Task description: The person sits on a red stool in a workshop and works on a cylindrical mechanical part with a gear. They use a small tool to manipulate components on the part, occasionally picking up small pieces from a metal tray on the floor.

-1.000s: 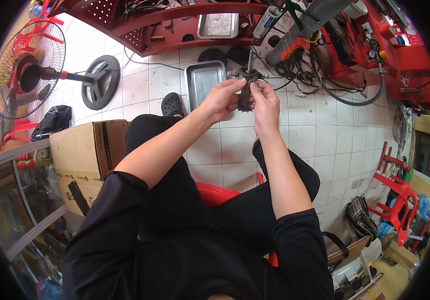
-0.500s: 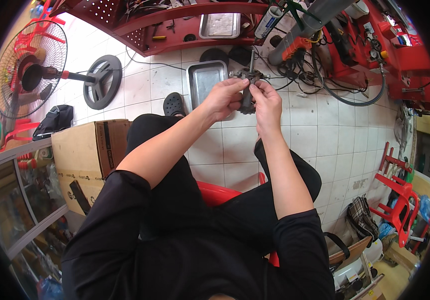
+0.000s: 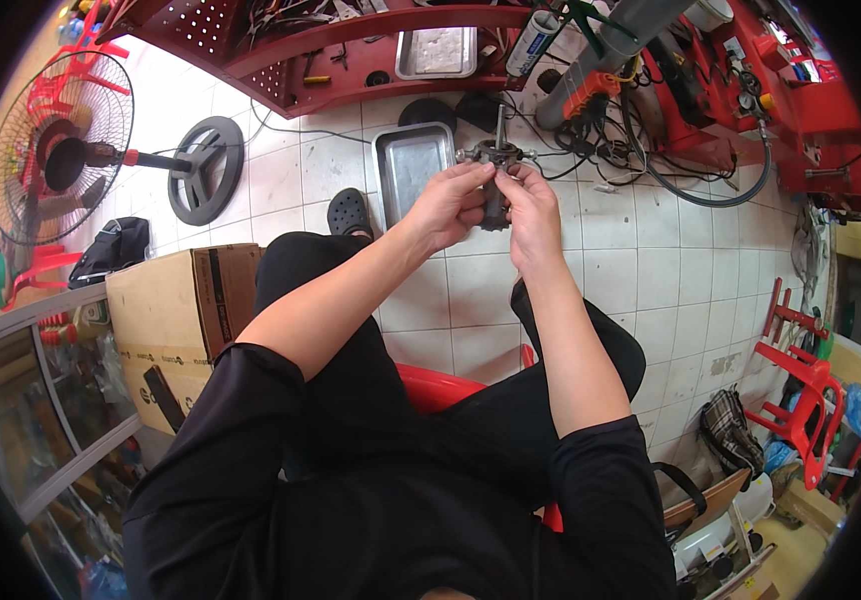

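Observation:
Both of my hands meet in front of me at a dark metal mechanical part (image 3: pixel 500 152), which has a thin upright rod and side screws. My left hand (image 3: pixel 449 208) is closed, thumb and fingers pinching near the middle of the part. My right hand (image 3: pixel 535 210) is closed on its other side, its thumb close to the left thumb. Between the hands the part's dark lower body shows. Whether the fingertips hold some smaller piece is hidden. Just left of the part, a grey metal tray (image 3: pixel 413 165) lies on the floor.
A red workbench (image 3: pixel 351 97) with tools and another metal tray (image 3: pixel 438 52) stands ahead. Red machinery (image 3: pixel 726 130) with hoses and cables is at the far right. On the left are a fan (image 3: pixel 61 150), its round base (image 3: pixel 206 170) and a cardboard box (image 3: pixel 161 300).
The view has shifted slightly. My hands stay at the metal part with small finger movements, and the right hand has drawn slightly left.

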The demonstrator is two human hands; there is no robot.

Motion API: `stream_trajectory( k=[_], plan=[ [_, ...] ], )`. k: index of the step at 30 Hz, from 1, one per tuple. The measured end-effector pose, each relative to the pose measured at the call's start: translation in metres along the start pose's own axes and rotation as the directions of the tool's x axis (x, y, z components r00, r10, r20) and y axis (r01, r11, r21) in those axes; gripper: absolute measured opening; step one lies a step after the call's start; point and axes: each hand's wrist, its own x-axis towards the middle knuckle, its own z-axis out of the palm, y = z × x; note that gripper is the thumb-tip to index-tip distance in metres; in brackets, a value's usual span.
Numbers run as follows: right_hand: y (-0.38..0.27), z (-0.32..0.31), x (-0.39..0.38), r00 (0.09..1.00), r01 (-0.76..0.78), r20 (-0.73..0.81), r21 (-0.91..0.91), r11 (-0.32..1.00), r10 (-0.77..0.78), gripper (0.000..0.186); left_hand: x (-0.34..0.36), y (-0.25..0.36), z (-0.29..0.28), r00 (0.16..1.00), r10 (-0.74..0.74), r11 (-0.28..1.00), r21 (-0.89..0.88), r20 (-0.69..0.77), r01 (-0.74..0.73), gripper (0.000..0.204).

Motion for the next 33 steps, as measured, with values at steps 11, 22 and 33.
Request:
stream_trajectory(
  k=[11,22,33],
  plan=[
    [0.007,-0.018,0.010,0.980,-0.197,0.017,-0.047,0.979,0.198,0.019,0.002,-0.004,0.000,1.000,-0.004,1.000,-0.019,-0.020,0.003,0.009],
    [-0.004,-0.011,0.003,0.992,-0.121,0.034,-0.080,0.989,0.124,0.019,0.001,-0.001,-0.001,0.999,-0.033,0.998,0.047,-0.001,0.033,0.010],
    [0.006,-0.015,0.008,0.991,-0.117,0.059,-0.026,0.993,0.118,0.016,0.002,0.000,-0.001,0.999,0.010,0.998,0.069,-0.036,-0.007,0.013]
  ],
)
